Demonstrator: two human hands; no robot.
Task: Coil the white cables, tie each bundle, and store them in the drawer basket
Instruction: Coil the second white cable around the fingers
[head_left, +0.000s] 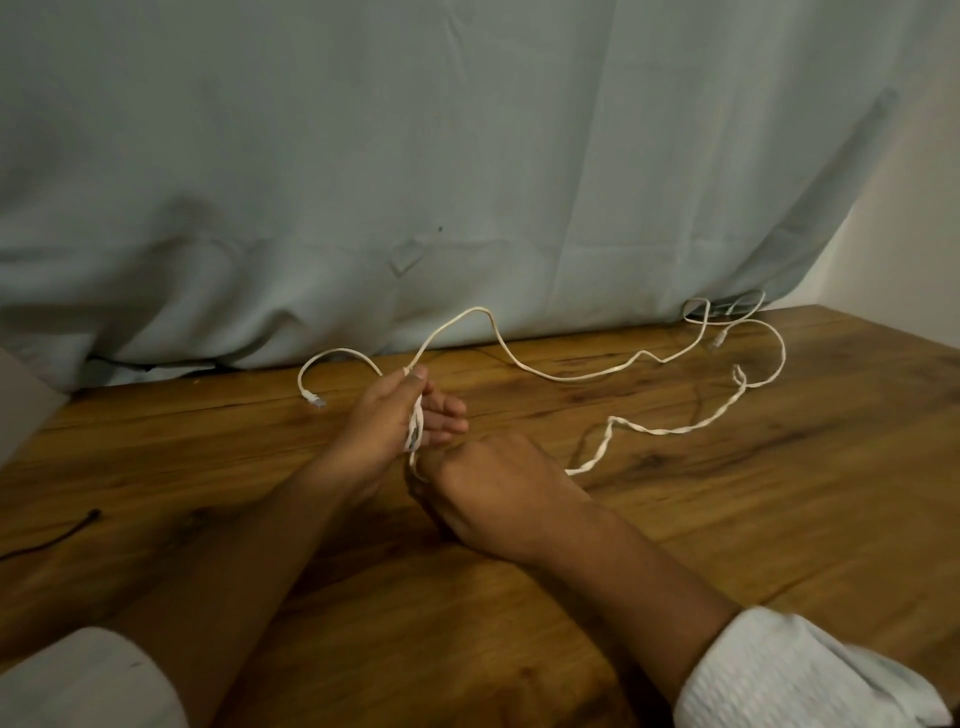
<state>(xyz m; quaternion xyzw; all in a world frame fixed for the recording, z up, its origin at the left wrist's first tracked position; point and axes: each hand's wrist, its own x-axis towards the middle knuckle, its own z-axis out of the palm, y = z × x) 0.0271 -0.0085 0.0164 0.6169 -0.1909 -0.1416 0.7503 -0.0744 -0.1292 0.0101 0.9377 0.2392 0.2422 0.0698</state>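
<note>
Head view, biggest thing first: what fills it?

— I have a pale grey-green cloth (467, 156) hanging across the whole back, its hem bunched on the far edge of the wooden surface (727, 545). A strip of light wall (914, 218) shows at the right.

— And the person?

— I see both bare forearms reaching in from the bottom, with a white sleeve (789, 675) pushed up on the right arm. The left hand (384, 421) stands on edge near the middle, fingers fairly straight, and several turns of the white cable (571, 380) are wound round it. Its thumb pins the cable at the top.

— The right hand?

— I see the right hand (493, 493) just beside the left and nearer me, back up, fingers curled under. They are hidden, so I can only say it seems to grip the cable, which comes out on both sides of it.

— Where does the rest run?

— From the right hand I follow a twisted double stretch out to the right, then a loop toward the cloth's hem. Another length arcs from the left thumb along the back. One plug (314, 399) hangs left of the left hand; a second plug (718, 340) lies far right. I also see a thin black cord (47, 540) at the left edge.
</note>
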